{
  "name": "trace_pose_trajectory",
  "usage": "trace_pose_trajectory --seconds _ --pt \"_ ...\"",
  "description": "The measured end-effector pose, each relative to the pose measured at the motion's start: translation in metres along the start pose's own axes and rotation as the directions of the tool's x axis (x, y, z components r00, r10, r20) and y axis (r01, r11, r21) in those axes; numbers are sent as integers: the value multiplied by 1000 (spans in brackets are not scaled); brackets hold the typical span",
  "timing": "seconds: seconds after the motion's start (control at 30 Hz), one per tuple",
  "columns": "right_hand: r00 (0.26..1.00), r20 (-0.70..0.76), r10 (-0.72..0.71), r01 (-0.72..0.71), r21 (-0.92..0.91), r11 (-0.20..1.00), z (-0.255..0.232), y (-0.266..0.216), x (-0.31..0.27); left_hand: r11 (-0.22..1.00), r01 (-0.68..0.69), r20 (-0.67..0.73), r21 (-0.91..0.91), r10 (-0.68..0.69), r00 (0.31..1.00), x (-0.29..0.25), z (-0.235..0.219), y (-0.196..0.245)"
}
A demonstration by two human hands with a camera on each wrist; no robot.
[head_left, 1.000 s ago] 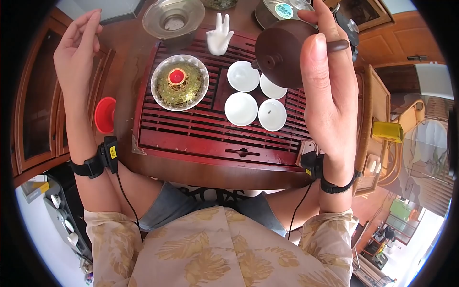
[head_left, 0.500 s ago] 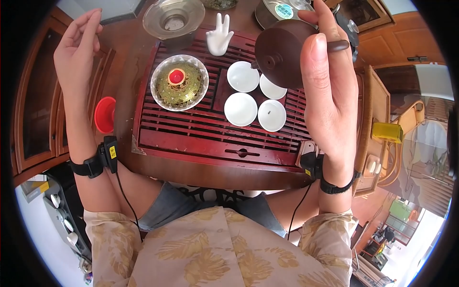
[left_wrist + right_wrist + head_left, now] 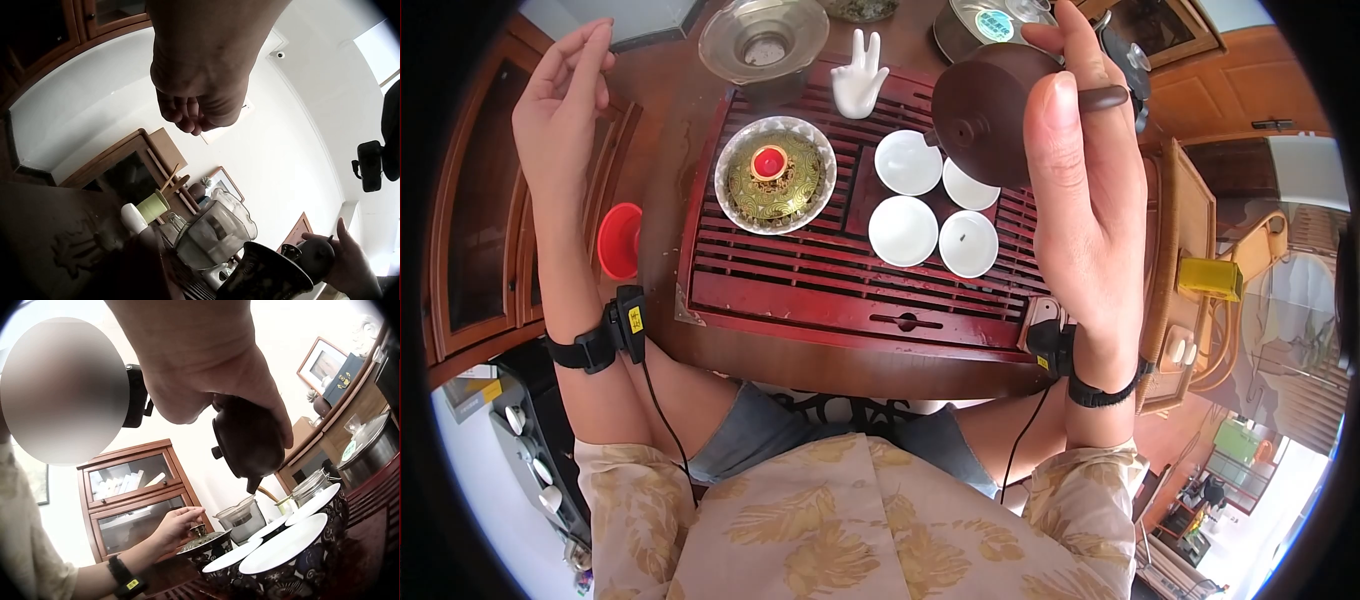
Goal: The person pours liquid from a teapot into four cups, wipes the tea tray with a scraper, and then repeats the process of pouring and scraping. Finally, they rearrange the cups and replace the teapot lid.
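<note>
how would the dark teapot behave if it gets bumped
The teapot, held spout-down in the right hand, could shed its lid, since nothing visibly presses the knob. It looks rigid, probably brittle if dropped, like fired clay. Its dull surface suggests it isn't very slippery.

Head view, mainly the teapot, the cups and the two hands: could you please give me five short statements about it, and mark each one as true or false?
1. The right hand holds the dark teapot. True.
2. Four cups with white insides are on the red slatted tray. True.
3. The dark teapot stands upright on the red slatted tray. False: it is held up, tilted with its spout downward.
4. The left hand holds one of the cups. False: it holds nothing and is raised beside the red slatted tray.
5. A small dark speck shows inside one of the cups. True.
</note>
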State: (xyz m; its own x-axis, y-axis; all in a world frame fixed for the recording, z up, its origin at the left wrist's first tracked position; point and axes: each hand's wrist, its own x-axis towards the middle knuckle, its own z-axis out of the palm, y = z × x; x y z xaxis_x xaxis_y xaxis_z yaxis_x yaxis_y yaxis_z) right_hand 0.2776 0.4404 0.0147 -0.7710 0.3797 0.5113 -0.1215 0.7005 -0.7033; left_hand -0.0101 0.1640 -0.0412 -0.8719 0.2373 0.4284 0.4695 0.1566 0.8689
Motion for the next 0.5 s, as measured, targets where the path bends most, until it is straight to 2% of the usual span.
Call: trace_pose_trajectory --seconds 0.5 --pt "1000 -1 14 -14 11 1000 4 -3 -3 1000 -20 15 -10 20 1000 1 -1 -3"
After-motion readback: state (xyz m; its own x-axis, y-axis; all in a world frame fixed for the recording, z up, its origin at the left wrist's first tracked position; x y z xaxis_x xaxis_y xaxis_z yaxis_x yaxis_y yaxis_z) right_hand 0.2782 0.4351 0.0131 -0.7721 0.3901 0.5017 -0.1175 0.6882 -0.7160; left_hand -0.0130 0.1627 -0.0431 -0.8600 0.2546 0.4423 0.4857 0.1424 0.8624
